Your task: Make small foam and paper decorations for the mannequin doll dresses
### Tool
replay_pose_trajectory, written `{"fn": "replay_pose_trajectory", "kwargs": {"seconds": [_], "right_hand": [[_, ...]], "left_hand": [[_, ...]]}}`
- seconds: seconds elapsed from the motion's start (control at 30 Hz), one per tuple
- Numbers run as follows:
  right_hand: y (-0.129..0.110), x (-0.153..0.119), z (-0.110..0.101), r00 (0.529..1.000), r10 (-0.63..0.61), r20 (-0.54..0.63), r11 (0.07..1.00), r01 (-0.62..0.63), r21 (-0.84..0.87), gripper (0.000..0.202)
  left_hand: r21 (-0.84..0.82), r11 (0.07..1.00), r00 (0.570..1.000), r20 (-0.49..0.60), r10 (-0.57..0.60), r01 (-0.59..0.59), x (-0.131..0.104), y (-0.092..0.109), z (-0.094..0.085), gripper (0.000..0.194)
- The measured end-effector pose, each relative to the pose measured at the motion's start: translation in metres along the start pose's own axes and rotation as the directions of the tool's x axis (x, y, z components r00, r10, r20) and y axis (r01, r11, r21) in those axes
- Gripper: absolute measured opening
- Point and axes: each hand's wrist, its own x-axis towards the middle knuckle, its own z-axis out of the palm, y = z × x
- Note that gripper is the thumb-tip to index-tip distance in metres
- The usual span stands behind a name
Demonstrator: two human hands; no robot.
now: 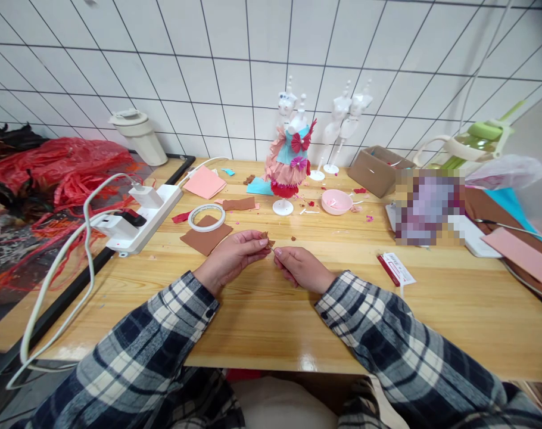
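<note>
Left hand (235, 255): pinched small crumpled brown paper piece (271, 243) above pale wooden desk (253, 328), apparently steadying it for right hand (303, 267), fingertips close by, grip unclear. White tape ring (207, 228): overlapped brown paper square (203, 242), perhaps weighting it.

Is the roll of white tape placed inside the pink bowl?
No, the roll of white tape lies partly on a square of brown paper, apart from the pink bowl.
</note>
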Motion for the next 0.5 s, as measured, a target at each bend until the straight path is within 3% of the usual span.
{"fn": "replay_pose_trajectory", "kwargs": {"seconds": [0.3, 0.5], "right_hand": [[0.0018, -0.0005, 0.0001, 1.000, 0.017, -0.021, 0.999, -0.016, 0.047, 0.043], [-0.0016, -0.0022, -0.0023, 0.990, -0.024, -0.139, 0.996, 0.036, 0.084, 0.039]], "left_hand": [[-0.017, 0.999, 1.000, -0.004, 0.029, -0.029, 0.0002, 0.0010, -0.0013, 0.014], [-0.010, 1.000, 1.000, 0.017, 0.012, -0.011, -0.0005, 0.0015, -0.0015, 0.015]]}}
